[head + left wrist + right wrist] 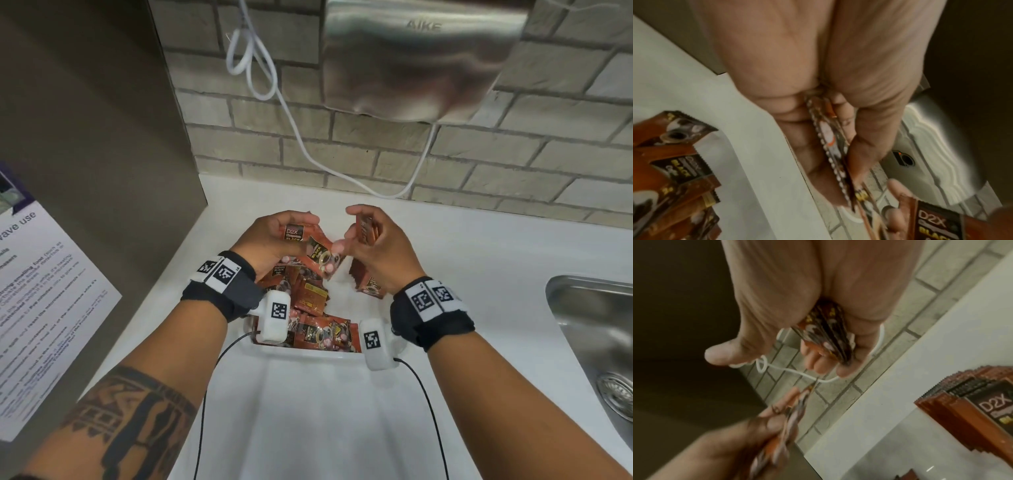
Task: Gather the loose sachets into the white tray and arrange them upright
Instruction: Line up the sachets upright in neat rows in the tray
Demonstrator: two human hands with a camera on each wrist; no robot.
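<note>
Head view: left hand (pixel 274 240) grips several D2X coffee sachets (pixel 295 233), right hand (pixel 380 253) clutches a sachet stack (pixel 368 231), both above white tray (pixel 308 356).

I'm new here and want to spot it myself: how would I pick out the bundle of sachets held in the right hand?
Start at the steel sink and move left along the white counter to the right hand, raised above the white tray. Its fingers curl round a small bundle of sachets. Unlike the jumbled loose ones in the tray, these are stacked together and seen edge-on.
</note>
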